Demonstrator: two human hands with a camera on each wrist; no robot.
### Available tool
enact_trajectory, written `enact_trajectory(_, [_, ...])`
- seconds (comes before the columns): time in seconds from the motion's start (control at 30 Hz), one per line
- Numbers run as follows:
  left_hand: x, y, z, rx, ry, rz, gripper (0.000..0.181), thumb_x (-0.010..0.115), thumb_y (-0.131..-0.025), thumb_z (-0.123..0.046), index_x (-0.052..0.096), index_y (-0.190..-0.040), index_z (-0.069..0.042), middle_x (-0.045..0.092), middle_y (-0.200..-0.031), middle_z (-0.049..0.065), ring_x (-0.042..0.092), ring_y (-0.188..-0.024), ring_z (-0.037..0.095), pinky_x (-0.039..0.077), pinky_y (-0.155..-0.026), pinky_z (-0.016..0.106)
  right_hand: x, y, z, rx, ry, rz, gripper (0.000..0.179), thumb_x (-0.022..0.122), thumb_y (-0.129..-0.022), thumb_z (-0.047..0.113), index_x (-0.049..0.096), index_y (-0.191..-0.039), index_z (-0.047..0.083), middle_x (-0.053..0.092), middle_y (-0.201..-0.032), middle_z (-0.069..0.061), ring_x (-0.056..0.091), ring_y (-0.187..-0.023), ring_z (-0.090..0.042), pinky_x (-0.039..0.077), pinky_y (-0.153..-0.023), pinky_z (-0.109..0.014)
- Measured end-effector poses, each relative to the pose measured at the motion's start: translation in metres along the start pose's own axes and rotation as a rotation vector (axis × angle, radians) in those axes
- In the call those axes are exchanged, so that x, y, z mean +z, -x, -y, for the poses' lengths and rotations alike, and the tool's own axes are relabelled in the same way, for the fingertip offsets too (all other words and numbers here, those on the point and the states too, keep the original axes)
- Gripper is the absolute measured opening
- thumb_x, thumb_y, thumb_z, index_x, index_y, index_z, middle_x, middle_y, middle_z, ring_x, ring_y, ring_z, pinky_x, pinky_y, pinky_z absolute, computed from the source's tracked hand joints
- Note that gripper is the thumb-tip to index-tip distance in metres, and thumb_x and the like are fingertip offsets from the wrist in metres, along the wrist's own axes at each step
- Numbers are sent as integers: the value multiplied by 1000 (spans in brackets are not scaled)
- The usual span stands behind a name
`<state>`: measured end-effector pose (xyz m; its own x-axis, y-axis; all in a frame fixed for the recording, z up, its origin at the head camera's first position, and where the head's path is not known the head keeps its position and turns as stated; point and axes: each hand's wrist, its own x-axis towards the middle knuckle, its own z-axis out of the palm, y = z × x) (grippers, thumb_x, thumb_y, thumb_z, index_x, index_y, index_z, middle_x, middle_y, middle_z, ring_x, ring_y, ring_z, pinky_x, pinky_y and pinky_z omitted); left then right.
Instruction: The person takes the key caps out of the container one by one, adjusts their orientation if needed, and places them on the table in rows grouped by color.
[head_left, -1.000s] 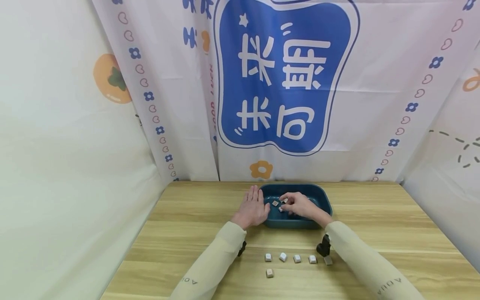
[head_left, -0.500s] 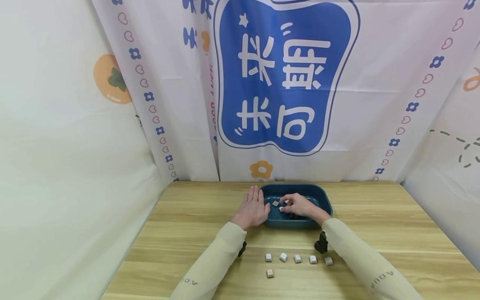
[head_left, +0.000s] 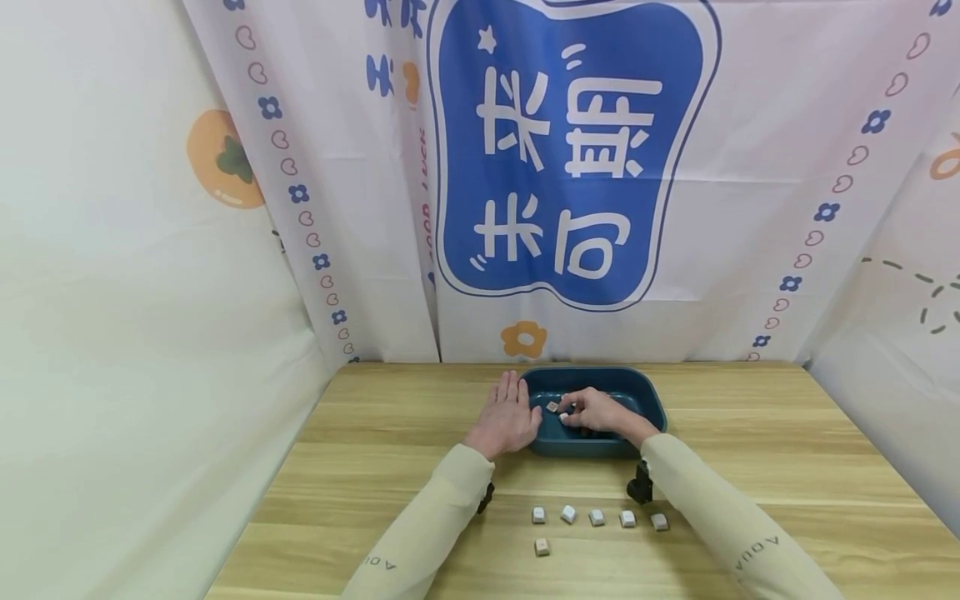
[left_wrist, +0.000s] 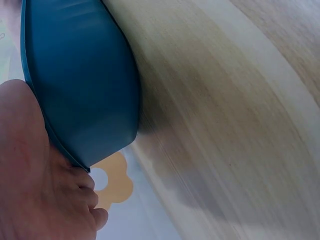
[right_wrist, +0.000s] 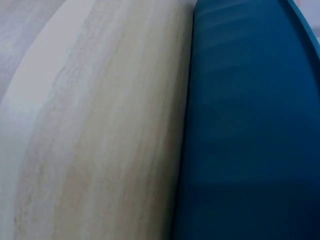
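Note:
A dark teal basin [head_left: 585, 447] stands at the back of the table, with several small keycaps inside. My left hand [head_left: 506, 421] lies flat along the basin's left end, fingers straight and thumb over the rim. In the left wrist view, that hand [left_wrist: 45, 185] touches the outer wall of the basin [left_wrist: 82, 75]. My right hand [head_left: 598, 411] reaches inside, fingers curled, pinching a white keycap [head_left: 563, 417] between thumb and fingertips. Just left of it lies a brownish keycap [head_left: 552, 407]. The right wrist view shows only the basin's side [right_wrist: 250, 125] and table, with the hand out of sight.
On the wooden table [head_left: 375, 467], in front of the basin, several white keycaps [head_left: 597, 517] form a loose row. A single keycap [head_left: 542, 547] sits nearer the front. A printed white curtain [head_left: 712, 325] hangs right behind the table.
My right wrist and sleeve have shifted slightly left, uncovering more of the rightmost keycap in the row. The left hand keeps its place against the basin.

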<state>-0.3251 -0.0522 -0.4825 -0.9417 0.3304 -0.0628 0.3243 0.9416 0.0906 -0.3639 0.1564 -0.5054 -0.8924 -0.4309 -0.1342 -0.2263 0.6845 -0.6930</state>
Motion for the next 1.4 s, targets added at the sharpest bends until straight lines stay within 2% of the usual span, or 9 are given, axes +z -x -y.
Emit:
enact_trajectory(0.23, [1, -2, 0, 0, 3, -7, 66, 24, -106, -42, 17, -156, -1, 5, -166, 18, 3, -154, 31, 13, -125, 47, 0, -2, -2, 15, 9, 7, 18, 65, -94, 14, 73, -110, 11, 65, -81, -3, 60, -60, -14, 51, -57, -28])
enact_trajectory(0.43, [-1, -2, 0, 2, 13, -5, 66, 23, -106, -42, 16, -156, -1, 4, -165, 18, 2, -154, 31, 12, -125, 46, -1, -1, -2, 16, 4, 4, 17, 65, -94, 16, 73, -109, 12, 67, -76, -2, 61, -59, -14, 51, -58, -28])
enact_trajectory(0.63, [-2, -2, -2, 1, 11, 0, 66, 22, -106, -43, 15, -157, -1, 4, -165, 17, 2, -154, 31, 11, -125, 46, -3, 0, -2, -1, -21, -22, 15, 66, -94, 17, 72, -105, 10, 67, -73, 0, 62, -59, -14, 52, -57, -29])
enact_trajectory(0.87, [0, -2, -2, -3, 6, 1, 66, 23, -106, -43, 16, -156, -1, 4, -166, 17, 2, -154, 31, 12, -125, 46, -5, 4, 1, 16, -98, -62, 15, 64, -95, 15, 69, -104, 5, 70, -77, -4, 64, -65, -15, 55, -60, -30])
enact_trajectory(1.03, [1, -2, -1, -2, 5, 0, 66, 22, -106, -43, 15, -157, -1, 3, -166, 17, 1, -154, 31, 11, -125, 47, -7, 11, 3, 14, -101, -91, 18, 64, -95, 19, 69, -106, 5, 70, -78, -3, 64, -64, -16, 54, -59, -30])
enact_trajectory(1.4, [0, -1, 0, -8, 8, 16, 67, 21, -106, -43, 13, -157, -2, 1, -166, 17, 0, -154, 31, 10, -125, 46, -18, 38, 14, -93, -42, -135, 21, 64, -95, 26, 69, -106, 9, 69, -77, -1, 63, -62, -15, 54, -56, -30])
